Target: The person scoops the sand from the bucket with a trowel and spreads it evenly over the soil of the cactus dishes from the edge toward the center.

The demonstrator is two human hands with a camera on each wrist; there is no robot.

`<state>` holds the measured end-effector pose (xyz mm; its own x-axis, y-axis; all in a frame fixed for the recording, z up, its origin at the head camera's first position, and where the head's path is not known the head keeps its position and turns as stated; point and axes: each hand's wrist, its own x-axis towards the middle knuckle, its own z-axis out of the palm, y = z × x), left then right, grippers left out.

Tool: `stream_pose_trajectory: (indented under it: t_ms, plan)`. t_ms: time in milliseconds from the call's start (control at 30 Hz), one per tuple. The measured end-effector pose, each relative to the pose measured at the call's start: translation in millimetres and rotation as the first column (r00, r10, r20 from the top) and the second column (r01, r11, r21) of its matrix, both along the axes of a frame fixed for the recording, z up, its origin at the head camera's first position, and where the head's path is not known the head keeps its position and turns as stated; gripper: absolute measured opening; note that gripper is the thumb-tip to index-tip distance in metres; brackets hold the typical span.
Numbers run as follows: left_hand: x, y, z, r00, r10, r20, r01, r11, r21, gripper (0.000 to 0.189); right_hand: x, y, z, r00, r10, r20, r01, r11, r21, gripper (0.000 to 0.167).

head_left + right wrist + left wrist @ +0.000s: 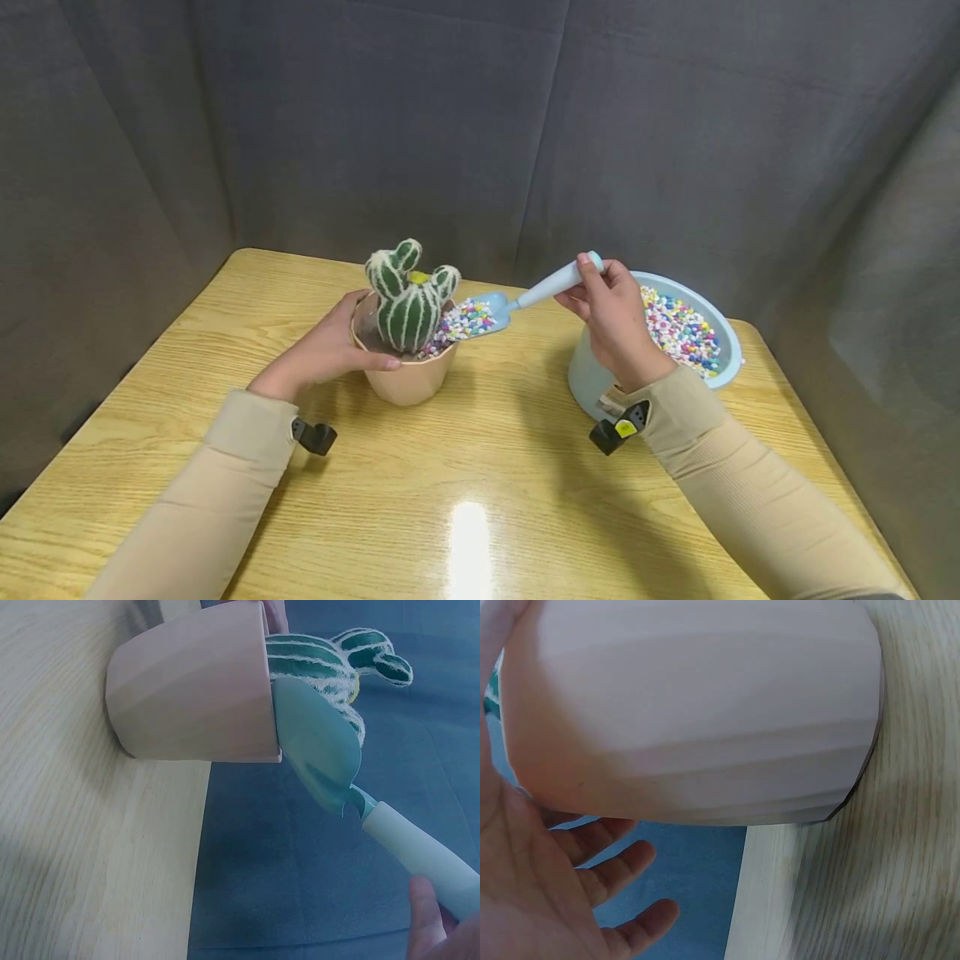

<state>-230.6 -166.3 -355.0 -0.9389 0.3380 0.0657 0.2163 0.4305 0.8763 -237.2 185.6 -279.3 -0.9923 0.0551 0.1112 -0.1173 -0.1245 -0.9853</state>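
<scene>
A pink flowerpot (408, 385) stands on the table, holding a green cactus (408, 321) with white fuzzy ribs and a yellow flower. My left hand (322, 357) holds the pot's left side, thumb along the front rim; in the left wrist view the other fingers (622, 871) reach around the far side. In my right hand (618, 325) is the handle of a light blue trowel (550, 285). Its blade tilts down over the pot's right rim, bearing colourful pebbles (471, 317). More pebbles lie beside the cactus base. From the right wrist view, the trowel blade (319, 742) overlaps the rim.
A light blue bucket (588, 377) of multicoloured pebbles (678, 333) stands on the right, partly behind my right hand and wrist. The wooden table (420, 500) ends near grey curtains (375, 125) at the back and sides.
</scene>
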Motion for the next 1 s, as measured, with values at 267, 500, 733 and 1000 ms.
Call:
stream_pose_trajectory:
  t_ms: [267,500,733,1000]
  plan:
    - [4.7,8.1,0.6,0.997,0.068,-0.028,-0.07,0.995,-0.077,0.115,1.1,0,0.3,1.0,-0.005,0.017,0.005,1.0,-0.003,0.015]
    - [8.5,15.5,0.9,0.99,0.137,-0.034,-0.141,0.975,-0.175,0.121,2.2,2,-1.5,1.0,0.005,0.014,-0.005,1.0,-0.013,0.015]
    - [12.7,22.4,2.9,0.984,0.172,-0.047,-0.178,0.958,-0.226,0.122,2.0,2,-2.3,1.0,-0.004,0.023,0.005,1.0,-0.011,0.015]
    - [16.3,28.8,1.5,0.973,0.222,-0.058,-0.23,0.942,-0.244,0.125,4.3,2,-0.9,1.0,-0.007,0.029,0.008,1.0,-0.019,0.015]
